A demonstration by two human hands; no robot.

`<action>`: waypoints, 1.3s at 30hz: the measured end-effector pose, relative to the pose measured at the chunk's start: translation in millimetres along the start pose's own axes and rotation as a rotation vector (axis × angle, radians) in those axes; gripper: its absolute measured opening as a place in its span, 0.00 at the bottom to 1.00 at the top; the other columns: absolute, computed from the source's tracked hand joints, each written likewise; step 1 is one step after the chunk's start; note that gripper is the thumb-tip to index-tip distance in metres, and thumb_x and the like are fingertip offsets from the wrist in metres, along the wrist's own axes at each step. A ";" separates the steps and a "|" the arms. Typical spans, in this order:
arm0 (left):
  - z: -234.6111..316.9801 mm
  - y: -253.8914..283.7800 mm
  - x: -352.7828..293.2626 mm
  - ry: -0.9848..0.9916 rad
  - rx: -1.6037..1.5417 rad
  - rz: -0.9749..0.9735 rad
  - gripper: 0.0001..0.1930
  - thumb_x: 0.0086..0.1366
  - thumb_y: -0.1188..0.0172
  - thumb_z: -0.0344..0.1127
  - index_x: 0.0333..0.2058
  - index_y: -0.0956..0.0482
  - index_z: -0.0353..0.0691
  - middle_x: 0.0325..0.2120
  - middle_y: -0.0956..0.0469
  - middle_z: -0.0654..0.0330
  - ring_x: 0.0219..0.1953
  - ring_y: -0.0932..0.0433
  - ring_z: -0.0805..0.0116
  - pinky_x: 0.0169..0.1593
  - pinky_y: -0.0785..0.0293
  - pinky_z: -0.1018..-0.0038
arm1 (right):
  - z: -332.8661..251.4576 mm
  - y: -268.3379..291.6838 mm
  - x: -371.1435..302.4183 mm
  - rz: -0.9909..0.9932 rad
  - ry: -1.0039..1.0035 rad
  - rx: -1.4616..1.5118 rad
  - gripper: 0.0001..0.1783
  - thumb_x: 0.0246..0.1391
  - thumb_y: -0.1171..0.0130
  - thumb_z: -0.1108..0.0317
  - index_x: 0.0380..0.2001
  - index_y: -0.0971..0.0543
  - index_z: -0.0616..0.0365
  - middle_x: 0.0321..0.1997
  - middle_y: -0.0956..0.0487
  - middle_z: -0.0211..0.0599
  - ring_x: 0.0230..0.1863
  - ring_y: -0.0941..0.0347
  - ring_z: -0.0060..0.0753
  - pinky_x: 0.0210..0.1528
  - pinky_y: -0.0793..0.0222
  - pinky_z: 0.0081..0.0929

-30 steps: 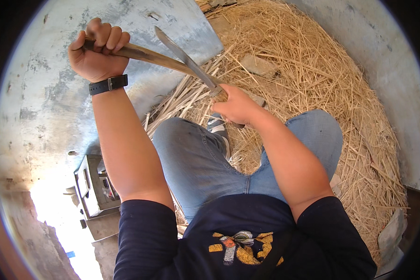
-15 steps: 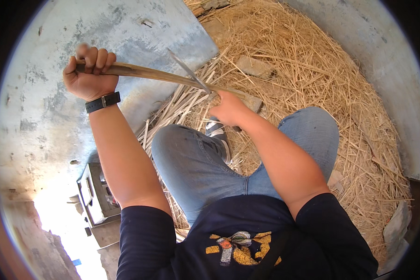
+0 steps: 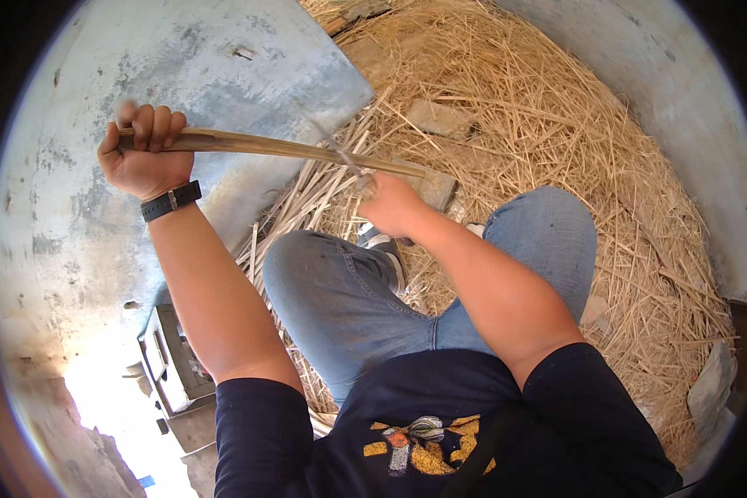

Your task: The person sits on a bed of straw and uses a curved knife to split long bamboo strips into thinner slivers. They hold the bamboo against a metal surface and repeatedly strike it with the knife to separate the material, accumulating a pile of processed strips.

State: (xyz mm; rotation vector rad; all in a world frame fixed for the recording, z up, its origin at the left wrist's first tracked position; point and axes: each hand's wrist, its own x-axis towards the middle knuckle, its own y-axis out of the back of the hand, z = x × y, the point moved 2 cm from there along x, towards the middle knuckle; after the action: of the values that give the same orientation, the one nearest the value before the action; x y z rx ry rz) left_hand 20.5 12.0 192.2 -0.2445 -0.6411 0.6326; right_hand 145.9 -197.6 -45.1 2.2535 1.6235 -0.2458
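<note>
straw litter [image 3: 539,149] surrounds denim-clad legs [image 3: 332,286], bent at the knees. left arm [image 3: 216,286] stretches forward and outward, nearly straight; right arm [image 3: 498,278] angles inward, elbow bent. long wooden strip [image 3: 266,145] runs from the left hand [image 3: 149,162], raised and clenched about its outer end, to just past the right hand [image 3: 394,203], closed round a partly blurred knife [image 3: 334,143] that slants across the strip.
</note>
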 end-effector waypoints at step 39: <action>-11.2 -20.6 2.1 -0.065 0.077 0.130 0.10 0.60 0.48 0.43 0.30 0.28 0.42 0.15 0.43 0.69 0.18 0.47 0.74 0.26 0.48 0.74 | 3.3 -4.2 -5.6 0.029 -0.098 0.095 0.26 0.52 0.40 0.65 0.52 0.27 0.70 0.51 0.21 0.62 0.52 0.22 0.57 0.55 0.27 0.44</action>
State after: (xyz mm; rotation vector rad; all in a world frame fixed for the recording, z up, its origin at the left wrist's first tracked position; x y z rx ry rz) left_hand 38.5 -3.1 192.6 -0.1950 -0.6656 0.7917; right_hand 140.4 -202.6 -47.0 2.2943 1.5584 -0.4268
